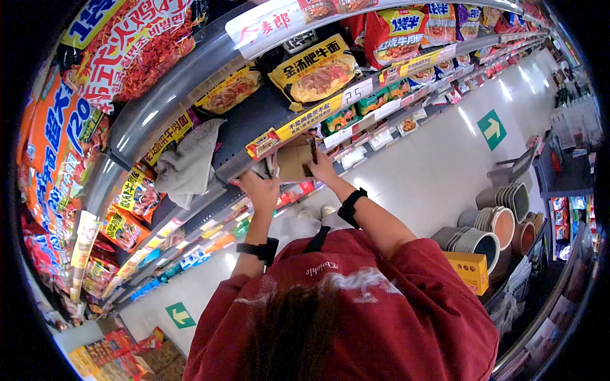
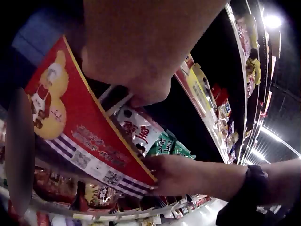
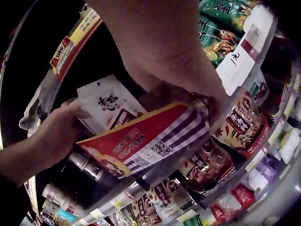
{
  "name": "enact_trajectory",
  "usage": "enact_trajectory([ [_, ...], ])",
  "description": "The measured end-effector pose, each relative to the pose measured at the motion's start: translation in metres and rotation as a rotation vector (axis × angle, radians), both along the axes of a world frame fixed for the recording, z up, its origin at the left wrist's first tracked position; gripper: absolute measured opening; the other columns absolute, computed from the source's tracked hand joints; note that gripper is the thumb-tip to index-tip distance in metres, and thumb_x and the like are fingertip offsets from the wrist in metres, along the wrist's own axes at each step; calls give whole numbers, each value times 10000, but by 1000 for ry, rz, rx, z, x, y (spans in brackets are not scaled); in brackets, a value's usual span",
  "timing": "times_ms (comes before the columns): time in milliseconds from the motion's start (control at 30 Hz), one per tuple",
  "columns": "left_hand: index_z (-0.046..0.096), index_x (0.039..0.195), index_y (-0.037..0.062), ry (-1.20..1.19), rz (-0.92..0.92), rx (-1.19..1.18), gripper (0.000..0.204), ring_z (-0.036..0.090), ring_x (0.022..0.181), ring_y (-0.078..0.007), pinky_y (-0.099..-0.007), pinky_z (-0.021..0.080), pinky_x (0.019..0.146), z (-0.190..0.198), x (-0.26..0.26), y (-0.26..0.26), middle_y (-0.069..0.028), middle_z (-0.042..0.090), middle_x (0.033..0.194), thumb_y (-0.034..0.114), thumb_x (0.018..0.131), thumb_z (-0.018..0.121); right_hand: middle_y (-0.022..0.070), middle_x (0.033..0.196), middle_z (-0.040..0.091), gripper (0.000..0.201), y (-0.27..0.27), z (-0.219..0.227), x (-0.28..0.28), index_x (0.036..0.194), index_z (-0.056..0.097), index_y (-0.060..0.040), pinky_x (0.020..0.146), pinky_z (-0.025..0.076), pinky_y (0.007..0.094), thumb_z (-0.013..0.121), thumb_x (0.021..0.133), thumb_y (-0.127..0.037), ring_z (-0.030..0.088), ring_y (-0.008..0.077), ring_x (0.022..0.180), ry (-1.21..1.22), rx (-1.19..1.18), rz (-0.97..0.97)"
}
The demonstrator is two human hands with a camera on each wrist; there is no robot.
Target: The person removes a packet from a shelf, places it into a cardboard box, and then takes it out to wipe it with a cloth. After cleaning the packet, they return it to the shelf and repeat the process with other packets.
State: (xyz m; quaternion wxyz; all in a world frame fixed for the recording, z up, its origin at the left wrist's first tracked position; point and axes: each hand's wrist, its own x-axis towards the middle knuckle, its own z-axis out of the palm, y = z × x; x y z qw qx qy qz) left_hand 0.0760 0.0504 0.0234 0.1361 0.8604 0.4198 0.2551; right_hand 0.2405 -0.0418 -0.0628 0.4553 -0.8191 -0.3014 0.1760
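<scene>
1. The open-topped red cardboard box with a yellow edge and purple-striped border (image 3: 148, 136) is between the two hands, tilted, at the near side of the shelving; its bare brown inside shows from above. Whether its base rests on a shelf is hidden.
2. The right hand (image 1: 323, 170) has the box's right end gripped between thumb and fingers, with little gap between them.
3. The left hand (image 1: 258, 190) is at the box's left end, fingers bent against the edge of a flat white pouch with black characters (image 3: 110, 101). I cannot tell whether they pinch the pouch, the box wall or both.
4. The pouch stands tilted at the left part of the box, its lower edge behind the red wall.
5. Just beyond the box runs a yellow shelf label strip (image 1: 311, 120); farther back lies a yellow noodle bag (image 1: 314, 68).
6. To the left, a crumpled grey cloth (image 1: 190, 164) hangs over the shelf edge.
7. Well to the right, a green floor sign with a white arrow (image 1: 492, 130) marks the pale floor, and nested round containers (image 1: 486, 247) lie nearer.
</scene>
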Motion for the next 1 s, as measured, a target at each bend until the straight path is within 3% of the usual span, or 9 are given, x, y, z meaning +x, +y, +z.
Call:
enact_trajectory([
  [167, 208, 1281, 11, 94, -227, -53, 814, 244, 1156, -430, -510, 189, 960, 21, 20, -36, -314, 249, 1232, 227, 626, 640, 273, 969, 521, 446, 6, -32, 8, 1081, 444, 19, 801, 387, 440, 501, 761, -288, 486, 416, 925, 16, 31, 6],
  [233, 201, 1298, 48, 112, -240, -132, 801, 211, 1179, -437, -513, 166, 976, 23, 22, -41, -312, 219, 1255, 197, 639, 632, 251, 961, 529, 402, 6, -25, 10, 1056, 473, 11, 789, 386, 448, 473, 779, -281, 488, 408, 913, -47, 99, 27],
  [300, 208, 1293, 47, 99, -219, 7, 778, 182, 1196, -439, -521, 144, 984, 24, 24, -44, -310, 200, 1263, 181, 646, 621, 230, 931, 539, 342, -2, -9, 10, 1013, 515, -3, 762, 390, 443, 473, 787, -256, 495, 398, 879, -80, -3, -26],
  [367, 217, 1289, 49, 99, -237, 5, 766, 168, 1205, -435, -524, 137, 986, 29, 24, -46, -304, 192, 1270, 174, 647, 616, 212, 896, 545, 290, -8, 7, 12, 966, 552, -14, 739, 394, 431, 484, 793, -236, 499, 387, 832, -203, 162, -149],
  [500, 242, 1280, 56, 100, -240, 51, 744, 139, 1223, -422, -526, 122, 992, 30, 24, -48, -284, 188, 1281, 170, 645, 613, 197, 876, 553, 234, -15, 20, 15, 905, 580, -14, 731, 391, 419, 511, 785, -203, 505, 361, 819, -267, 250, -213],
  [700, 242, 1284, 61, 54, -322, 106, 747, 137, 1223, -417, -521, 121, 993, 36, 26, -50, -254, 199, 1289, 175, 649, 618, 139, 723, 553, 224, -18, 19, 23, 885, 563, 2, 581, 412, 322, 579, 749, -174, 548, 231, 671, -35, 85, 16],
  [767, 221, 1287, 44, 24, -290, 59, 767, 147, 1219, -413, -514, 126, 995, 34, 27, -48, -253, 198, 1290, 179, 651, 629, 97, 662, 512, 246, -14, 22, 15, 889, 536, 10, 534, 398, 285, 601, 741, -175, 514, 167, 602, 382, 296, 28],
  [867, 177, 1287, 2, -35, -244, 12, 820, 172, 1209, -409, -498, 141, 995, 27, 27, -40, -263, 200, 1285, 190, 650, 657, 73, 654, 488, 246, -14, 68, 2, 877, 513, 21, 539, 388, 282, 601, 748, -169, 474, 138, 596, 228, 321, -12],
  [1000, 133, 1269, -63, -74, -158, -55, 895, 213, 1191, -416, -465, 171, 993, 21, 20, -29, -289, 225, 1263, 212, 634, 700, 66, 671, 503, 253, -10, 79, 0, 899, 510, 39, 557, 378, 268, 583, 768, -165, 455, 129, 605, 217, 307, 31],
])
